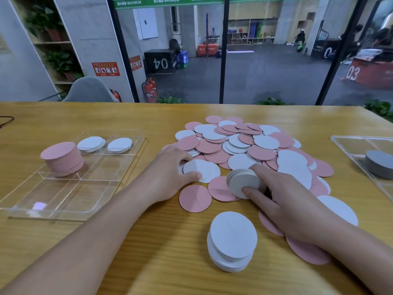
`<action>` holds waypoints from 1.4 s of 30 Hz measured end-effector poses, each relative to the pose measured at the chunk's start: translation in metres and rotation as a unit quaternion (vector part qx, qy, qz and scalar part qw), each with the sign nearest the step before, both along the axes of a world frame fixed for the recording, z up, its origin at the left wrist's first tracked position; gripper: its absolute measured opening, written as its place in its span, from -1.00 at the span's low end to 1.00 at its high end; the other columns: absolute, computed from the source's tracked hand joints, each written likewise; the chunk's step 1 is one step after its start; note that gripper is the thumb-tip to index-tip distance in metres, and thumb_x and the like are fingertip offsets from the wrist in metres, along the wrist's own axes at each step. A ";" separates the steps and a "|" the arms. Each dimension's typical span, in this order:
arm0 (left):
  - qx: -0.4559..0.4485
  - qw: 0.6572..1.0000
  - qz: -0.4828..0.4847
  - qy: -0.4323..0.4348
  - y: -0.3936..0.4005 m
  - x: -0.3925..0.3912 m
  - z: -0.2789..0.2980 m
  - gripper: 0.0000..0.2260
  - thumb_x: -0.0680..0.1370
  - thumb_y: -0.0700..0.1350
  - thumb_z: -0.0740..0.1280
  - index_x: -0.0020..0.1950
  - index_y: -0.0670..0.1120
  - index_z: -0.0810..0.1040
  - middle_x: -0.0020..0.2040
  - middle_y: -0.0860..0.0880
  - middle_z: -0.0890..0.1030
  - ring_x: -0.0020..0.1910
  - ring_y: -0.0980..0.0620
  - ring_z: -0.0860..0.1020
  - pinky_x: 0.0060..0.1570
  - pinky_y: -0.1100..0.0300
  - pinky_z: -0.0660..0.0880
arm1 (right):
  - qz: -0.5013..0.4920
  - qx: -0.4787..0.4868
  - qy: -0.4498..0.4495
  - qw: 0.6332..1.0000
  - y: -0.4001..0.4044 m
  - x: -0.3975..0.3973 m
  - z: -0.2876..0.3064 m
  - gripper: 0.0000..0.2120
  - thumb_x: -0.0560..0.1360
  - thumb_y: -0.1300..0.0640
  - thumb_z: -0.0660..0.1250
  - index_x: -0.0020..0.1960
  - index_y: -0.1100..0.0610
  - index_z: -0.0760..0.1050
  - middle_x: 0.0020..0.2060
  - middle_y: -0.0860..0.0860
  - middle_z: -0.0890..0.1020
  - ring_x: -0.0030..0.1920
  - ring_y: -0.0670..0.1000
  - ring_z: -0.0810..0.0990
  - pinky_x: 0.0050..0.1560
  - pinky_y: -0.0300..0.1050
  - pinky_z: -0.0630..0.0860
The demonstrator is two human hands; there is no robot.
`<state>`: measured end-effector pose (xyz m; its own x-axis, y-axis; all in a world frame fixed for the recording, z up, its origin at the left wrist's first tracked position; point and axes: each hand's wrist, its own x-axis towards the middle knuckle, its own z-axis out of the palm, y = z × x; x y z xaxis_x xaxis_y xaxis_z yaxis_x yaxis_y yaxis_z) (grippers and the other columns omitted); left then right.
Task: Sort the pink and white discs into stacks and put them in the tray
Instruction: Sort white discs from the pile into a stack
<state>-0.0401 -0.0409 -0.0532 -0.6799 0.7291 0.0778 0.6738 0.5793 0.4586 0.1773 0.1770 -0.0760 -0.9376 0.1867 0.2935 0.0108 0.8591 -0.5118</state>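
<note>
A small stack of white discs (244,183) stands tilted at the loose pile's (244,143) near edge, pinched in my right hand (285,201). My left hand (170,173) grips a flat white disc (202,170) just beside it on the desk (148,241); the tray (63,201) lies well left.

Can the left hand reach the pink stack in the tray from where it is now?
Probably yes. The left hand pinches one white disc, but only bare table and the low tray wall lie between it and the pink stack.

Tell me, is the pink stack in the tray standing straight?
Leaning. The pink stack has lower discs shifted sideways in the tray.
</note>
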 end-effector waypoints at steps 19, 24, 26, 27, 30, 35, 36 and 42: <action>0.284 0.947 -0.076 -0.127 0.006 0.011 0.004 -0.94 0.68 -0.18 0.48 0.01 -0.10 0.70 -0.11 -0.04 0.70 -0.18 0.04 0.59 -0.16 0.14 0.64 | 0.004 -0.005 -0.006 1.000 0.000 0.001 0.001 -0.77 0.69 -0.13 0.30 -0.05 -0.07 0.34 -0.19 -0.16 0.56 -0.21 0.01 0.50 -0.27 -0.12 0.36; 0.250 0.939 -0.166 -0.170 0.015 0.030 -0.003 -0.90 0.69 -0.25 0.44 0.06 -0.09 0.73 -0.11 -0.03 0.73 -0.15 -0.14 0.68 -0.04 -0.01 0.70 | 0.003 0.000 -0.006 1.000 -0.002 0.001 0.001 -0.78 0.69 -0.12 0.31 -0.04 -0.11 0.32 -0.14 -0.22 0.55 -0.16 -0.03 0.51 -0.21 -0.16 0.39; 0.247 0.934 -0.181 -0.185 0.019 0.035 -0.006 -0.85 0.71 -0.28 0.40 0.10 -0.09 0.74 -0.10 -0.02 0.75 -0.09 -0.15 0.71 0.01 0.02 0.70 | 0.006 0.007 0.000 1.000 -0.003 0.002 0.002 -0.76 0.69 -0.09 0.31 -0.07 -0.15 0.29 -0.11 -0.24 0.54 -0.14 -0.05 0.51 -0.20 -0.18 0.38; 0.244 0.933 -0.183 -0.190 0.020 0.036 -0.007 -0.83 0.71 -0.30 0.39 0.12 -0.10 0.76 -0.08 0.00 0.76 -0.07 -0.10 0.72 0.04 0.07 0.70 | 0.007 0.008 0.003 1.000 -0.003 0.001 0.002 -0.74 0.69 -0.08 0.32 -0.08 -0.15 0.28 -0.11 -0.23 0.54 -0.14 -0.05 0.50 -0.21 -0.18 0.37; 0.225 0.940 -0.183 -0.179 0.018 0.034 -0.008 -0.74 0.70 -0.34 0.38 0.20 -0.07 0.79 0.05 0.06 0.79 0.03 0.01 0.74 0.13 0.16 0.67 | 0.004 0.008 0.001 1.000 -0.003 0.001 0.002 -0.71 0.69 -0.10 0.31 -0.11 -0.15 0.25 -0.12 -0.21 0.53 -0.15 -0.03 0.49 -0.23 -0.16 0.35; 0.152 0.983 -0.084 -0.059 0.005 0.014 0.003 -0.82 0.70 -0.10 0.44 0.17 0.17 0.78 0.05 0.21 0.75 -0.01 0.22 0.67 0.00 0.29 0.57 | 0.006 -0.002 -0.001 1.000 -0.003 0.001 0.003 -0.76 0.69 -0.12 0.30 -0.08 -0.13 0.30 -0.13 -0.21 0.55 -0.17 -0.02 0.50 -0.25 -0.15 0.34; 0.129 0.990 -0.055 -0.024 -0.001 0.006 0.006 -0.87 0.68 -0.06 0.48 0.14 0.18 0.76 0.03 0.23 0.73 -0.04 0.26 0.63 -0.03 0.30 0.52 | 0.005 -0.001 -0.003 1.000 -0.003 0.001 0.003 -0.76 0.69 -0.13 0.30 -0.07 -0.11 0.31 -0.13 -0.20 0.55 -0.16 -0.01 0.50 -0.26 -0.14 0.33; 0.002 0.999 0.050 0.008 -0.025 -0.021 0.017 -0.73 0.55 0.15 0.60 0.20 0.26 0.65 0.03 0.18 0.62 0.00 0.19 0.60 0.04 0.13 0.55 | 0.002 -0.003 -0.005 1.000 -0.003 0.001 0.002 -0.75 0.69 -0.13 0.31 -0.08 -0.10 0.31 -0.14 -0.25 0.55 -0.17 -0.04 0.50 -0.23 -0.19 0.35</action>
<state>-0.0609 -0.0663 -0.0364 -0.7475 0.6578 0.0924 0.6203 0.6414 0.4514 0.1780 0.1744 -0.0738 -0.9413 0.1849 0.2824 0.0132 0.8562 -0.5165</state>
